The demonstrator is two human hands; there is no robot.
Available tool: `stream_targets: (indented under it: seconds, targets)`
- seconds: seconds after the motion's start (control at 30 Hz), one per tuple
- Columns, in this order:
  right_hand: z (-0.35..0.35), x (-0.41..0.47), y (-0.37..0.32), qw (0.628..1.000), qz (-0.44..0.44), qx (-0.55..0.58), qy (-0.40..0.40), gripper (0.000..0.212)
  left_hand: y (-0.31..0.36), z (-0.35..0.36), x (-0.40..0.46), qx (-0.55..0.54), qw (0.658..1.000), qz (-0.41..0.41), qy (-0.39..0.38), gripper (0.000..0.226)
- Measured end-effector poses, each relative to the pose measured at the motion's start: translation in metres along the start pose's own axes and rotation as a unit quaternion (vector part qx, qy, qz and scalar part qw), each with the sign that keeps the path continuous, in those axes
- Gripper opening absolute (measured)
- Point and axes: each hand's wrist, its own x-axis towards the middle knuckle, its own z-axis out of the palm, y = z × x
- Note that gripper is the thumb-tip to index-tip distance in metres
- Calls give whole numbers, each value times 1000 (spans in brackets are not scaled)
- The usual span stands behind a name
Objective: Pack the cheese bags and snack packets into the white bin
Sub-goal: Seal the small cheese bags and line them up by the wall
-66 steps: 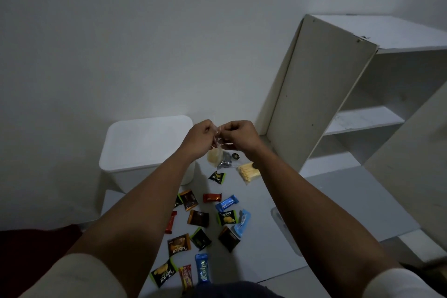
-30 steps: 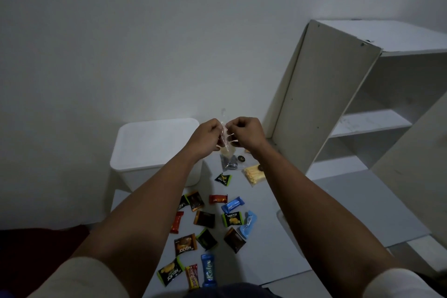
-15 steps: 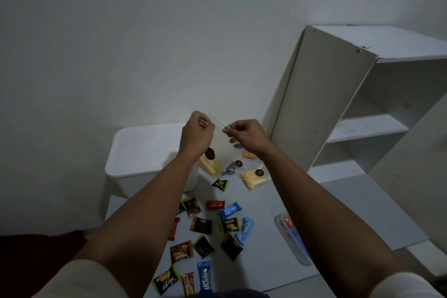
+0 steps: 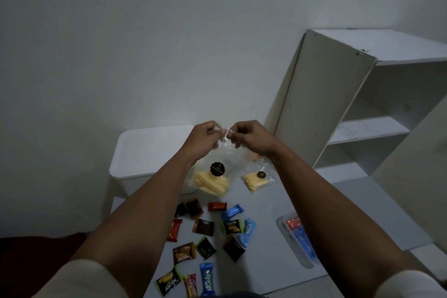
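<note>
A clear cheese bag point(image 4: 214, 178) with yellow sticks and a black round sticker hangs in the air. My left hand point(image 4: 205, 139) and my right hand point(image 4: 246, 136) each pinch its top edge, close together. Behind it stands the white bin point(image 4: 145, 152) with its lid on. A second cheese bag point(image 4: 257, 180) lies on the grey mat to the right. Several snack packets point(image 4: 205, 227) in black, red, brown and blue lie scattered on the mat below my arms.
A white shelf unit point(image 4: 338, 109) leans at the right, with open shelves. A clear plastic container point(image 4: 298, 237) holding red and blue packets sits on the mat under my right forearm. The grey mat point(image 4: 266, 268) ends near the bottom edge. A white wall stands behind.
The bag hung twisted between my hands, then spread open flat. Now my hands have come close together again at its top edge, and the cheese sticks and sticker show plainly.
</note>
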Motion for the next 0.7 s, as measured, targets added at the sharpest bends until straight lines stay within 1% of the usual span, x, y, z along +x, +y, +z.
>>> stream_targets:
  seconds: [0.13, 0.23, 0.3, 0.43, 0.5, 0.6, 0.7]
  targets:
    - [1, -5, 1, 1000, -1, 19, 4, 14, 0, -3, -4, 30, 999, 10, -20, 22]
    - [-1, -11, 5, 999, 26, 38, 6, 20, 1, -7, -3, 15, 999, 8, 28, 21]
    - [-1, -15, 8, 998, 26, 64, -4, 23, 0, -8, -3, 3, 998, 12, 54, 24]
    - [1, -16, 4, 996, 16, 83, -12, 20, -6, -6, -4, -3, 997, 6, 80, 33]
    - [0, -17, 6, 995, 28, 98, 3, 18, -7, -9, -2, 7, 995, 5, 101, 34]
    - [1, -21, 13, 987, 42, 153, 31, 17, -8, -14, -1, 15, 993, 2, 117, 33]
    - [6, -19, 14, 987, 19, 146, 61, 20, -7, -13, -3, -40, 993, -12, 106, 32]
